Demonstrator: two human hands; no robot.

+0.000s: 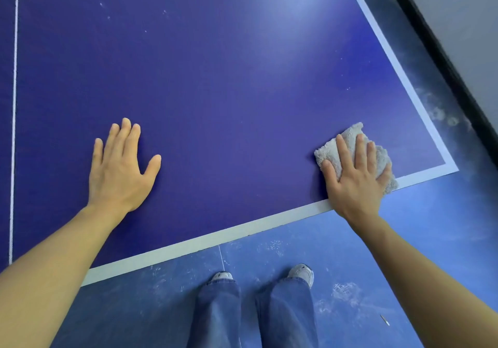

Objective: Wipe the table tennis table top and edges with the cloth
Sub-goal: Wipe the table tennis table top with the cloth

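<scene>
Head view, looking down on the near-right corner of the blue worktop [229, 92].

- Cloth [350, 133]: pale, fluffy, folded to a small pad. It lies flat on the worktop just inside the corner, and its lower right end touches the white end line [215, 236].
- Right hand [355, 183]: palm down on the cloth. The fingers [359, 151] are straight and slightly spread, pressing rather than gripping. Nothing is curled round the pad.
- Left hand [121, 170]: flat on the bare worktop, well apart from the cloth. Its fingers [126, 137] are straight and close together and hold nothing. It looks like a brace.
- Key relation: the cloth sits directly under the right fingers, with the side line [398, 73] near on its right and the end line at the heel of the hand. The right hand is clearly the nearer 1 to both edges. The open surface lies to the left and away from the person, towards the thin centre line [13, 132].
- Pale specks [145, 31] show on the far surface, so most of the top is probably unwiped.
- Judgement: wiping is at an early stage. The next stroke probably runs along the end line or out over the corner.
- Floor [350, 253]: blue and dusty, with 2 shoes [303, 272] below the edge.
</scene>
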